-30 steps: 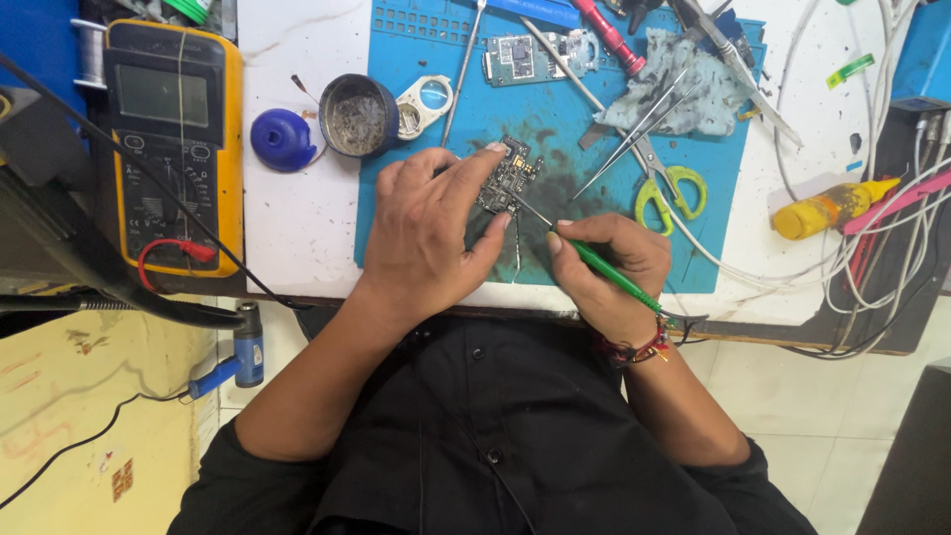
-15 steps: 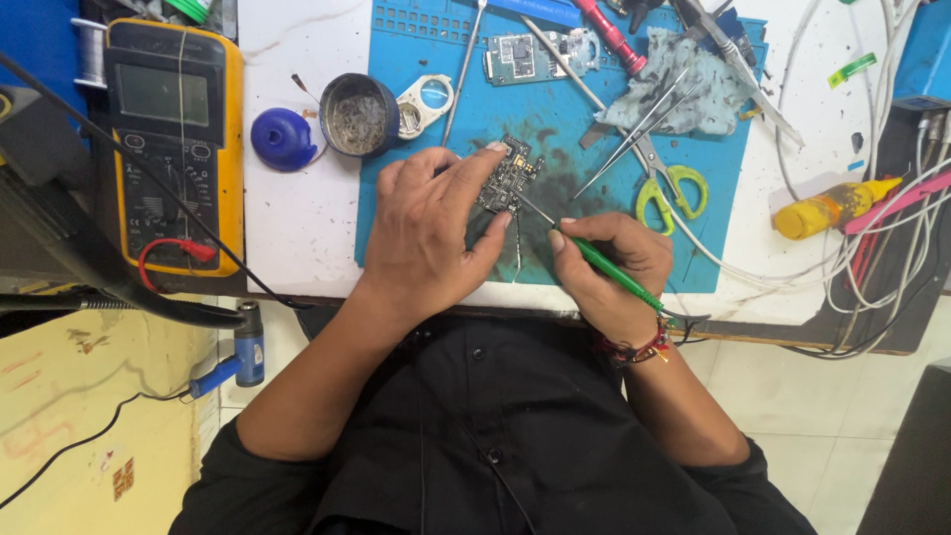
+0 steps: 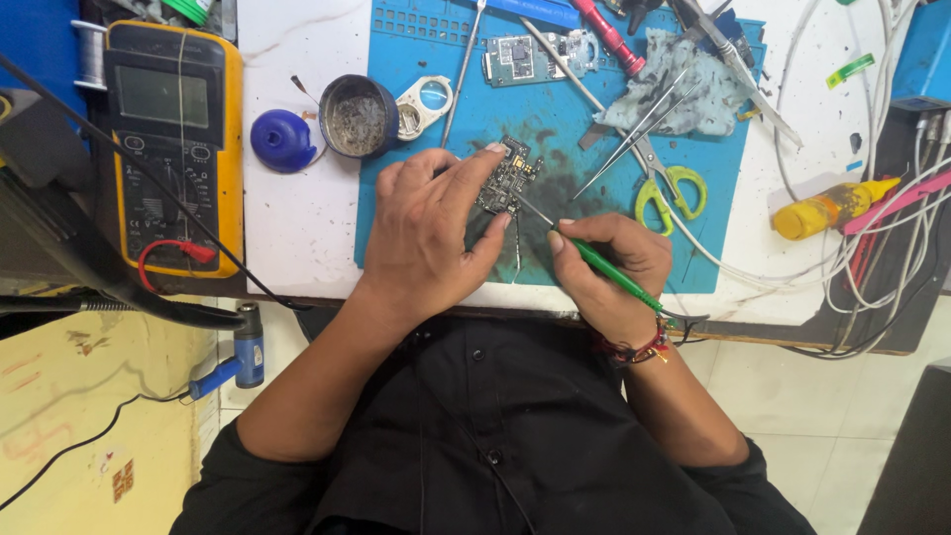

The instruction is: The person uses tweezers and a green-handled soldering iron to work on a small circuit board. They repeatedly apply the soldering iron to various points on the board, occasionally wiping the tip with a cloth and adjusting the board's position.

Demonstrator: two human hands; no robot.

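Note:
A small dark circuit board [image 3: 512, 176] lies on the blue work mat [image 3: 416, 79]. My left hand [image 3: 431, 233] pins the board down, with the index finger along its top edge and the thumb at its lower side. My right hand [image 3: 606, 272] grips a thin green-handled tool [image 3: 606, 272] like a pen. The tool's metal tip touches the board's lower right edge. Both forearms come up from the bottom of the view over my black shirt.
A yellow multimeter [image 3: 173, 149] with a red lead lies at the left. A round metal tin [image 3: 357, 116], a blue cap [image 3: 281, 140], a second circuit board [image 3: 525, 57], tweezers, green-handled scissors [image 3: 669, 188], a grey rag [image 3: 684, 94], a yellow bottle [image 3: 827, 208] and tangled cables [image 3: 882, 258] surround the mat.

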